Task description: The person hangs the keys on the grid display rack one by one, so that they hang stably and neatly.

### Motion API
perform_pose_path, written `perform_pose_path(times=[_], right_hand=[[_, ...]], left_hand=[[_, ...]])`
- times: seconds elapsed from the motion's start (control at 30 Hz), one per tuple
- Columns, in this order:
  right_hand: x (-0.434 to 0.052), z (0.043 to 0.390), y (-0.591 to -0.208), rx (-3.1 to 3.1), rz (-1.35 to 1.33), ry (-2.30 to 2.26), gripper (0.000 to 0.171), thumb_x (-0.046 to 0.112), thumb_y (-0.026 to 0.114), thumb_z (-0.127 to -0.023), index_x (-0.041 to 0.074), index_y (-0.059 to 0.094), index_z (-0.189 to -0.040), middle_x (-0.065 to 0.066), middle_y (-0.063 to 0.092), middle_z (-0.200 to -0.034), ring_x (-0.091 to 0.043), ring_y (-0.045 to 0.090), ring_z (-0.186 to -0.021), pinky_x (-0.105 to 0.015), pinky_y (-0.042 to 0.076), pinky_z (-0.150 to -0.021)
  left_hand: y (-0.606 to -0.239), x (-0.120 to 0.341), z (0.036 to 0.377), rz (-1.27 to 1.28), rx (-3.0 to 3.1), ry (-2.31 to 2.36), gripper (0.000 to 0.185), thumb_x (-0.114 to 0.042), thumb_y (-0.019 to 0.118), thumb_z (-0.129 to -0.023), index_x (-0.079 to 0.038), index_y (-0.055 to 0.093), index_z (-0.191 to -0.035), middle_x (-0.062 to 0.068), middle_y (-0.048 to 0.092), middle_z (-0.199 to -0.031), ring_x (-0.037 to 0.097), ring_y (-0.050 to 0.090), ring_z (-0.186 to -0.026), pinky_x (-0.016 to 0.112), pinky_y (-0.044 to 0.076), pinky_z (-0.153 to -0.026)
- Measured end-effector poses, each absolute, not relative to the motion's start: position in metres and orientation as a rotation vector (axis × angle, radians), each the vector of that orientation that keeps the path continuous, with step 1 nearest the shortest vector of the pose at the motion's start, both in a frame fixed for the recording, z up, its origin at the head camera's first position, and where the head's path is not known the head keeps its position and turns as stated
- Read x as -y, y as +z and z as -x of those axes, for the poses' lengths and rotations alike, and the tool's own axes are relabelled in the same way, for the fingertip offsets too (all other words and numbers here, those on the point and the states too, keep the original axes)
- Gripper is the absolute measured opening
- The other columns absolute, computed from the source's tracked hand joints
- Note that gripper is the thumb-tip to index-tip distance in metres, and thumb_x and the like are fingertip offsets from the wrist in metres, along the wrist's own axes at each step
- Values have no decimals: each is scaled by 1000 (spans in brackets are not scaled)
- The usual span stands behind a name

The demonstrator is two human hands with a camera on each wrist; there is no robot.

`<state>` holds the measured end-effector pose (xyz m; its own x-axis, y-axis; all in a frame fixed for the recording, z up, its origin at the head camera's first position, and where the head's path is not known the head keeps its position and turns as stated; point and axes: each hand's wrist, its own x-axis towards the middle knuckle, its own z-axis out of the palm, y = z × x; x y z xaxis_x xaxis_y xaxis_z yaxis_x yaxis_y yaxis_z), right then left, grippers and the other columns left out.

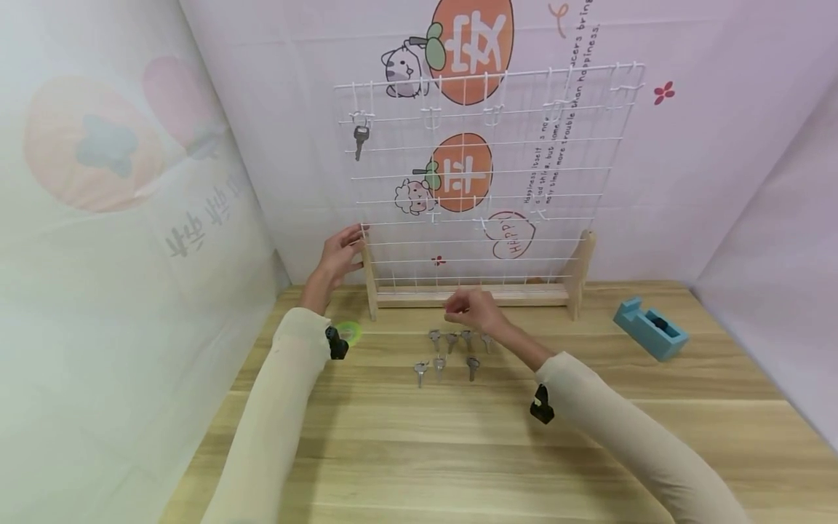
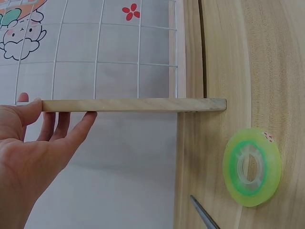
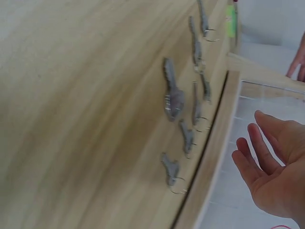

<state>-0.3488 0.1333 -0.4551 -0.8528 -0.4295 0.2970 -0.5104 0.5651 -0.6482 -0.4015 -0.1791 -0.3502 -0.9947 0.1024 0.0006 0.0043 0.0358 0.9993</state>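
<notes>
**One key up, seven to go**

Judging by the layout, barely begun. Hung so far: a single dark-headed key (image 1: 359, 138), on the hook at the top left corner of the wire rack (image 1: 524, 295). Along the rest of the rack's top row, only bare hooks (image 1: 492, 113); a few more lower down on the grid, likewise bare as far as can be seen.

Left to do, seemingly, almost everything. Lying flat on the table (image 1: 419, 451) just in front of the rack's wooden base: seven loose keys (image 1: 451, 338) in two short rows, four nearer the rack and three behind them, none in a hand.

Left hand (image 1: 339, 256) up at the rack's left wooden post (image 2: 133, 105), fingers (image 2: 78, 129) straight and laid against the wood, steadying rather than clenching. Right hand (image 1: 468, 309) hovering between the rack's base and the nearer row of keys, palm bare in the wrist view, fingers relaxed, grasping nothing.

To the left of the rack's left foot, a green tape roll (image 2: 251, 167); well off to the rack's right, a blue tape dispenser (image 1: 650, 327). Neither touched.
</notes>
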Motion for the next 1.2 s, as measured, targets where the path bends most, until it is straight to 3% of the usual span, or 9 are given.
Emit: perform_pose_path(times=[0.27, 0.47, 0.77, 1.07, 1.2], right_hand=[[-122, 352, -477, 2832, -758, 1079, 22, 9, 77, -94, -1, 75, -113, -10, 78, -100, -24, 73, -92, -35, 60, -80], [-117, 350, -484, 2864, -773, 996, 18, 4, 79, -92, -2, 75, -108, -12, 77, -98, -23, 74, -91, -33, 62, -79], [-110, 348, -486, 2966, -675, 886, 15, 7, 77, -94, 4, 77, -109, -8, 78, -96, -18, 74, -85, -31, 61, -71], [-103, 346, -479, 2900, -764, 906, 17, 3, 70, -95, 3, 78, -110, -11, 78, -100, -23, 74, -90, -35, 61, -75], [-100, 347, -473, 2842, -813, 976, 21, 1, 66, -97, 2, 75, -116, -13, 77, -102, -16, 69, -76, -28, 55, -64]], left_hand=[[-349, 180, 401, -101, -2209, 2120, 45, -3, 49, -109, -9, 50, -154, 14, 42, -161, 33, 40, -148, 63, 37, -116], [-352, 178, 402, -73, -2208, 2115, 45, -3, 49, -109, -9, 50, -154, 13, 42, -161, 33, 40, -148, 62, 38, -115], [-368, 179, 412, -107, -2271, 2125, 43, -7, 50, -110, -14, 54, -152, 11, 44, -160, 30, 43, -146, 59, 42, -114], [-367, 180, 412, -114, -2281, 2136, 42, -6, 50, -110, -11, 54, -151, 14, 45, -158, 34, 43, -146, 62, 41, -113], [-355, 179, 404, -87, -2241, 2129, 43, -3, 49, -109, -8, 52, -152, 15, 44, -159, 34, 42, -147, 63, 39, -114]])
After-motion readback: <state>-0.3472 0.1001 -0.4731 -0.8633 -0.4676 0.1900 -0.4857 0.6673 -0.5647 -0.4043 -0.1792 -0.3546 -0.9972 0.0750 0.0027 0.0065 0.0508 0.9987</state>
